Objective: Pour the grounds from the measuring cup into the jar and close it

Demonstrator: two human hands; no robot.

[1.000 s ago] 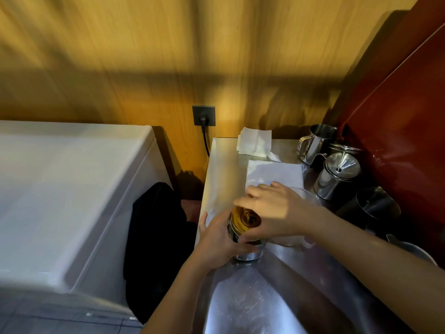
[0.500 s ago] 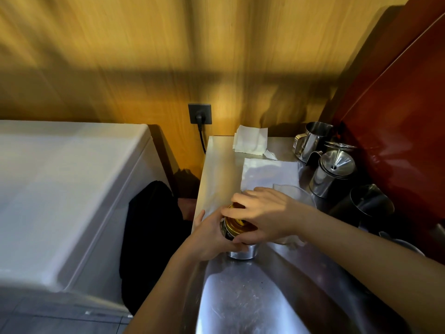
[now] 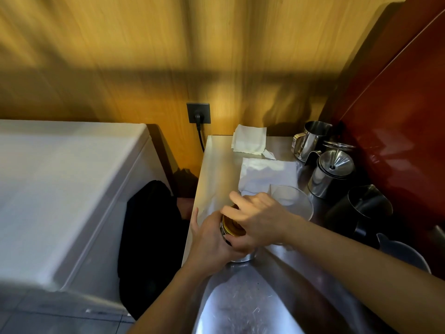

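Jar (image 3: 237, 254) upright near left edge of steel worktop (image 3: 240, 304), side enclosed by left hand (image 3: 212, 242); gold lid (image 3: 230, 227) on top, wrapped from above by right hand (image 3: 260, 220). Clear measuring cup (image 3: 292, 201) just right, behind right-hand grip.

1. The jar's lid (image 3: 231, 227) is gold.
2. The counter (image 3: 252, 304) is bare silver steel with fine scratches.
3. The napkins (image 3: 249, 142) are white.
4. The wall (image 3: 168, 56) is yellow woodgrain.
5. The side panel (image 3: 404, 121) is dark red.
6. The pitcher (image 3: 361, 208) is black.
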